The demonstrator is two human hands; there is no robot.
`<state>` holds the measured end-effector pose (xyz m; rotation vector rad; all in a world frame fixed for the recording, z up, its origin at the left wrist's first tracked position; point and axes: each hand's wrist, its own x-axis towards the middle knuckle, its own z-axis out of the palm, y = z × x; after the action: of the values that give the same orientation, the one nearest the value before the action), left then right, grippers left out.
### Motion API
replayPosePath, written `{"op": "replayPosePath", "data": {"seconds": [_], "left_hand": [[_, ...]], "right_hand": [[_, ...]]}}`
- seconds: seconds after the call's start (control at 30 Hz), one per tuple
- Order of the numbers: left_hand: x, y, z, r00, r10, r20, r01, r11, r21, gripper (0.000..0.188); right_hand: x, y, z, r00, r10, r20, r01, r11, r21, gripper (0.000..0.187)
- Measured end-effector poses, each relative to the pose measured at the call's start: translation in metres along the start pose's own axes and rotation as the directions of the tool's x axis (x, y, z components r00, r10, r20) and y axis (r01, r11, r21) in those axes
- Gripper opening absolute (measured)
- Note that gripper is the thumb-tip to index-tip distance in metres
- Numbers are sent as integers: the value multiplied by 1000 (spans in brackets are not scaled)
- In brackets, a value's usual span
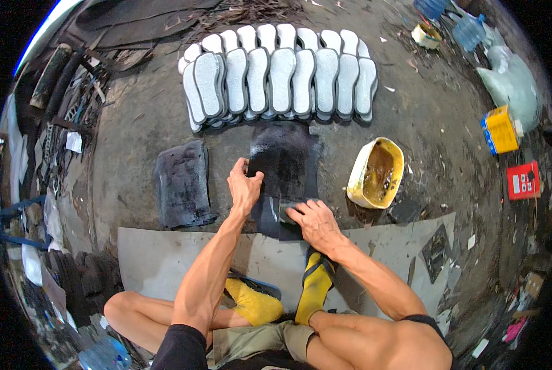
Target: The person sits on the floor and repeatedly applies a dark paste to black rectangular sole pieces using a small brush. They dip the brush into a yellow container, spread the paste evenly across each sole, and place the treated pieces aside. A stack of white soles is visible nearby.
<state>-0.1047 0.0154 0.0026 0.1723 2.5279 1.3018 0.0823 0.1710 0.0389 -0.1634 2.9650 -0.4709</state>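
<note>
A stack of black rubbery sheets (282,157) lies before me, its top surface shiny and dark in patches. My left hand (245,188) is at the stack's left edge, thumb over the top sheet and fingers curled beside it, in what looks like a pinch on the edge. Lower on the right side, my right hand (319,225) presses down with bent fingers on a small flat grey-green piece (287,213), mostly hidden under the hand; its kind cannot be made out. To the right stands a whitish tub (357,185) smeared yellow, with brown sticky-looking stuff inside.
Several rows of white-topped shoe soles (282,77) lie beyond the sheets. Another dark sheet stack (183,185) is at left. A grey board (159,259) lies under my feet. At right are a yellow can (501,131), a red box (523,180) and a water jug (470,32).
</note>
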Motion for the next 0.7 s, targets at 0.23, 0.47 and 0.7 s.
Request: {"op": "replayPosePath", "data": {"seconds": [0.23, 0.47, 0.7], "left_hand": [[-14, -6, -97, 948, 254, -193, -275, 957, -93, 34], [-1, -159, -246, 895, -358, -267, 399, 909, 118, 69], [-30, -156, -177, 754, 259, -604, -28, 931, 365, 34]], "right_hand": [[-30, 11, -50, 898, 346, -272, -170, 842, 512, 35], [-41, -2, -75, 748, 581, -322, -331, 746, 578, 32], [-76, 58, -133, 528, 736, -423, -484, 670, 562, 40]]}}
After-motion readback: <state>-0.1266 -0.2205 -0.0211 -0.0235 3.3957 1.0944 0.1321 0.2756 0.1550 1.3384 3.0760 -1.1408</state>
